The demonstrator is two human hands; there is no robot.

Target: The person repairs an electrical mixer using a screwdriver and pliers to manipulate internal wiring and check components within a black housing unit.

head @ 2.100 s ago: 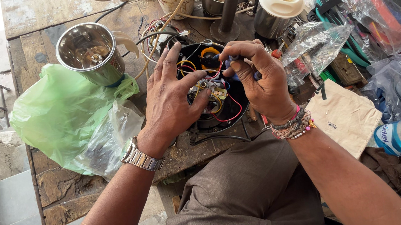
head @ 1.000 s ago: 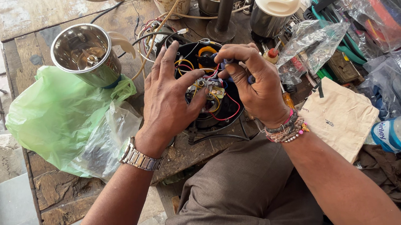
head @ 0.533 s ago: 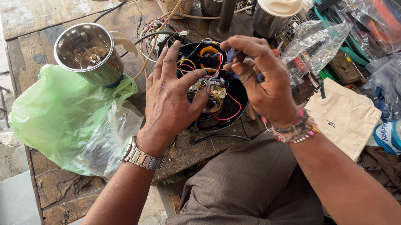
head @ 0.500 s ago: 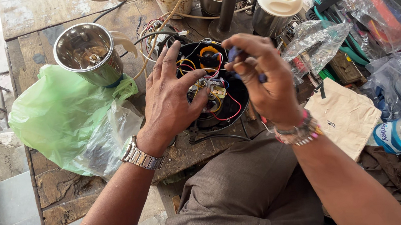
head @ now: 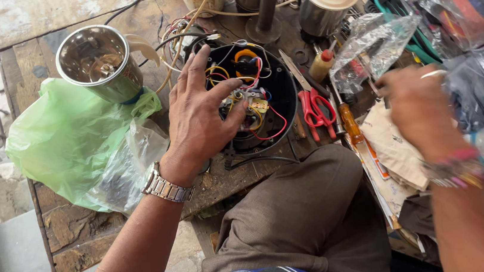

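mixer base (head: 262, 101) under left hand (head: 198, 119)

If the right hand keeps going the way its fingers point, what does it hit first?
Likely the crumpled clear plastic bag just beyond the right hand, whose fingers aim up and left across the cluttered bench. The hand is motion-blurred and depth is unclear, so it might pass above the bag.

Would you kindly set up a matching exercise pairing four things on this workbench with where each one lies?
Things:
1. left hand
2. red-handled scissors
3. steel jar
4. right hand

Places:
A. just right of the round black housing
B. above the green plastic bag
C. resting on the wired housing
D. off to the right, over papers and clear bags

Pairs: 1-C, 2-A, 3-B, 4-D
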